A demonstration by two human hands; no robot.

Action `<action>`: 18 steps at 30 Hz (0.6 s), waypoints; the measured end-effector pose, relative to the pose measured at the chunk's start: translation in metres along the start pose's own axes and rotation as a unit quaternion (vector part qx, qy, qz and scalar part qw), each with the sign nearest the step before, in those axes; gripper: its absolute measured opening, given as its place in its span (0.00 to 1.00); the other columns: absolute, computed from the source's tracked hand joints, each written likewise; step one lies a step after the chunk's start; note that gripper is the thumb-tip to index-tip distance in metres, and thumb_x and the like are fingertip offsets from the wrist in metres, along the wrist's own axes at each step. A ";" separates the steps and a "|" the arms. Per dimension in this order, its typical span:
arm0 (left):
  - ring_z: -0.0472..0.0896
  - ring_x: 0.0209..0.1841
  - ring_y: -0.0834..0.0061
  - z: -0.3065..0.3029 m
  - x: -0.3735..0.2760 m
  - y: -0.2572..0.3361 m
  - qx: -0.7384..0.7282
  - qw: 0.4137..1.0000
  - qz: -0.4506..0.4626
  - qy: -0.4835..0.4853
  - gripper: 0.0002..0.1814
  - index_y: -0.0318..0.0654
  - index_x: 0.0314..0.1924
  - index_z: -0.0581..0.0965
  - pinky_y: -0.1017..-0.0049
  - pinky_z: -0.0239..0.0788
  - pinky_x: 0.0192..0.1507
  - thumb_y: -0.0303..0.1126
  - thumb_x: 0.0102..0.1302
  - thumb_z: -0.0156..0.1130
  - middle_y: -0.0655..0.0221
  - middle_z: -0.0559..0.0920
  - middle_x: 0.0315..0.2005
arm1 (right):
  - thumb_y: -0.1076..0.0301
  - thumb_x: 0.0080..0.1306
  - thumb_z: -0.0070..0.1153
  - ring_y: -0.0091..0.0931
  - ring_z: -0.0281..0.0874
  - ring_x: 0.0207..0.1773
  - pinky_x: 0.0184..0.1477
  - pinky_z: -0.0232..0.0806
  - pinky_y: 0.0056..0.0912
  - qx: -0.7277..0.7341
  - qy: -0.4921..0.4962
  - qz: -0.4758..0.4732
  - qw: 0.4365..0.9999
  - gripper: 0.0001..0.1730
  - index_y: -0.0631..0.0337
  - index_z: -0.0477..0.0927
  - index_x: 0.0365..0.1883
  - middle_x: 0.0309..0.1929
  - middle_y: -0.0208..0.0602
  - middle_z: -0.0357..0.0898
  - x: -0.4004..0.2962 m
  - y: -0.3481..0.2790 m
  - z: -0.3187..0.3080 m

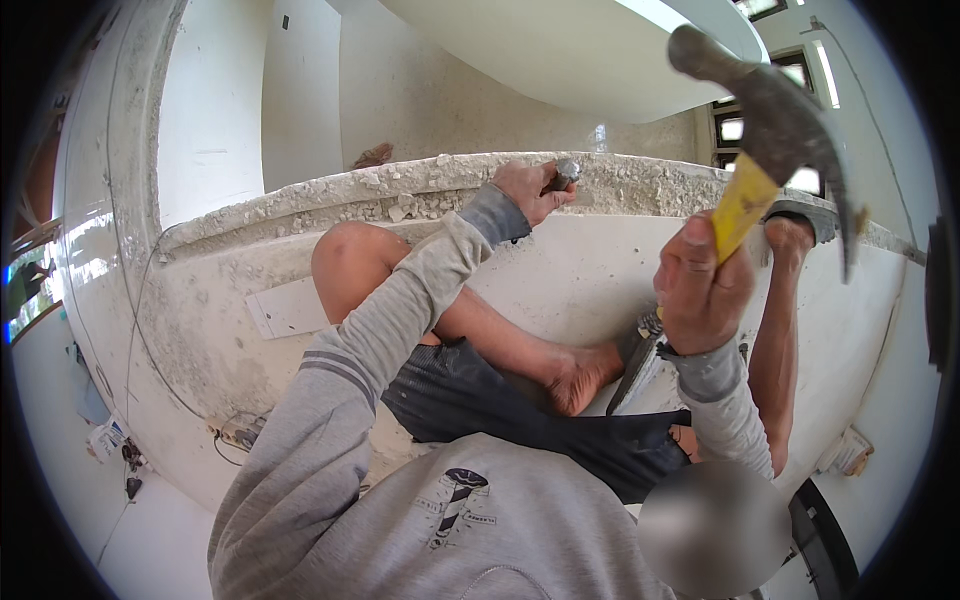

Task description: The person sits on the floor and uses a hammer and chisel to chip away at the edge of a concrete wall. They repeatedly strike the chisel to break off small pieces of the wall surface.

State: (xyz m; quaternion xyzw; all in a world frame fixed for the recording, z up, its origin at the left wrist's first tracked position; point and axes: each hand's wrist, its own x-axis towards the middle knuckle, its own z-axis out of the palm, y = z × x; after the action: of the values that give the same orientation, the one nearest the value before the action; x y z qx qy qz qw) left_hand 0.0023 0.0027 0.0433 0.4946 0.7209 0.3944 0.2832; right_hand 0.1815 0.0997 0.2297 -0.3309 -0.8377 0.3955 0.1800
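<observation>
My right hand (705,289) grips the yellow handle of a claw hammer (780,112), whose dark steel head is raised at the upper right. Against the rough, chipped concrete edge (645,184), my left hand (531,191) is closed around a short metal tool, probably a chisel (566,174); its battered round end points up towards me and its tip is hidden. The hammer head is apart from this tool. Broken masonry and crumbs lie along the edge near my left hand.
Below my right hand a dark, long object (634,371) lies beside my bare foot. A pale flat piece (285,309) lies left of my knee. Cables (135,307) run down the left side to a socket block (240,435). Beyond the chipped edge is a drop with pale walls.
</observation>
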 end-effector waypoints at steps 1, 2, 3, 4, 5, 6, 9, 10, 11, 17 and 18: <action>0.86 0.32 0.66 0.002 0.004 0.003 0.003 1.000 -0.011 -0.019 0.14 0.45 0.42 0.82 0.68 0.76 0.36 0.45 0.64 0.67 0.65 0.86 0.28 | 0.64 0.71 0.57 0.45 0.71 0.18 0.23 0.61 0.44 -0.056 0.035 -0.061 0.996 0.13 0.68 0.77 0.42 0.16 0.45 0.73 -0.007 0.019 0.005; 0.86 0.32 0.66 0.002 0.006 0.004 0.011 0.999 -0.027 -0.035 0.14 0.45 0.42 0.82 0.68 0.76 0.36 0.45 0.64 0.67 0.65 0.86 0.28 | 0.63 0.71 0.57 0.45 0.72 0.19 0.24 0.61 0.45 -0.190 -0.072 -0.101 0.974 0.13 0.68 0.77 0.41 0.16 0.46 0.73 -0.007 0.036 0.002; 0.86 0.32 0.65 0.004 0.002 0.003 0.018 0.997 -0.048 -0.052 0.14 0.45 0.42 0.82 0.68 0.76 0.36 0.45 0.64 0.67 0.65 0.86 0.28 | 0.63 0.71 0.58 0.46 0.73 0.19 0.23 0.61 0.45 -0.160 -0.097 -0.045 0.981 0.14 0.68 0.77 0.41 0.16 0.46 0.73 -0.008 0.033 -0.001; 0.85 0.30 0.62 0.007 0.003 -0.005 0.023 0.999 -0.027 -0.027 0.15 0.46 0.42 0.82 0.66 0.75 0.33 0.48 0.64 0.66 0.65 0.85 0.26 | 0.63 0.71 0.58 0.46 0.73 0.19 0.23 0.61 0.46 -0.131 -0.117 0.004 0.984 0.14 0.68 0.77 0.41 0.16 0.46 0.73 -0.002 0.029 -0.003; 0.84 0.28 0.59 0.009 0.003 -0.013 0.029 1.000 -0.006 -0.002 0.16 0.47 0.42 0.82 0.64 0.75 0.31 0.50 0.64 0.65 0.64 0.85 0.25 | 0.63 0.71 0.58 0.46 0.73 0.19 0.23 0.61 0.46 -0.101 -0.138 0.054 0.984 0.14 0.68 0.77 0.41 0.16 0.47 0.74 0.004 0.021 -0.006; 0.83 0.26 0.56 0.012 -0.008 -0.011 0.027 1.000 0.001 0.014 0.18 0.48 0.42 0.81 0.61 0.74 0.29 0.52 0.64 0.65 0.63 0.84 0.23 | 0.62 0.71 0.58 0.48 0.73 0.19 0.23 0.62 0.47 -0.028 -0.084 0.076 0.993 0.14 0.67 0.78 0.40 0.17 0.48 0.74 0.003 -0.001 -0.009; 0.83 0.25 0.55 0.012 -0.009 -0.005 0.007 0.999 0.013 0.030 0.17 0.49 0.43 0.81 0.60 0.74 0.28 0.52 0.64 0.65 0.62 0.82 0.21 | 0.62 0.71 0.58 0.50 0.75 0.23 0.25 0.64 0.46 0.113 -0.010 0.100 0.988 0.13 0.65 0.78 0.40 0.19 0.50 0.76 -0.017 0.005 -0.001; 0.83 0.25 0.54 0.013 -0.008 -0.001 0.045 0.999 0.021 0.016 0.15 0.50 0.45 0.80 0.60 0.74 0.28 0.49 0.65 0.64 0.61 0.82 0.21 | 0.61 0.72 0.56 0.48 0.76 0.25 0.27 0.65 0.43 -0.041 -0.043 0.052 0.997 0.13 0.65 0.77 0.39 0.19 0.48 0.76 -0.024 0.032 0.006; 0.83 0.27 0.55 0.015 -0.009 -0.003 0.075 0.996 0.049 -0.001 0.13 0.49 0.44 0.81 0.61 0.75 0.30 0.46 0.65 0.64 0.62 0.83 0.23 | 0.61 0.73 0.55 0.45 0.77 0.26 0.29 0.66 0.41 -0.186 -0.065 -0.006 0.980 0.14 0.65 0.76 0.38 0.18 0.47 0.76 -0.031 0.059 0.016; 0.85 0.32 0.56 0.028 -0.014 -0.011 0.067 0.998 -0.002 0.017 0.07 0.47 0.40 0.81 0.64 0.76 0.33 0.37 0.64 0.66 0.61 0.85 0.29 | 0.55 0.76 0.51 0.28 0.71 0.21 0.26 0.63 0.34 -0.123 -0.145 0.139 0.972 0.20 0.65 0.74 0.34 0.17 0.37 0.71 -0.055 0.087 -0.008; 0.86 0.32 0.63 0.018 -0.011 -0.005 0.067 0.997 -0.002 0.040 0.07 0.44 0.39 0.81 0.69 0.76 0.34 0.36 0.65 0.67 0.64 0.86 0.28 | 0.54 0.76 0.50 0.26 0.69 0.20 0.24 0.62 0.33 -0.016 -0.103 0.204 0.973 0.21 0.65 0.73 0.34 0.17 0.35 0.70 -0.056 0.073 -0.012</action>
State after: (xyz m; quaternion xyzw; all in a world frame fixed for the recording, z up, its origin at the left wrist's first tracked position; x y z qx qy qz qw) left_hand 0.0182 -0.0034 0.0291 0.4950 0.7572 0.3644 0.2211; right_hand 0.2586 0.1021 0.1779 -0.4549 -0.7729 0.4424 0.0031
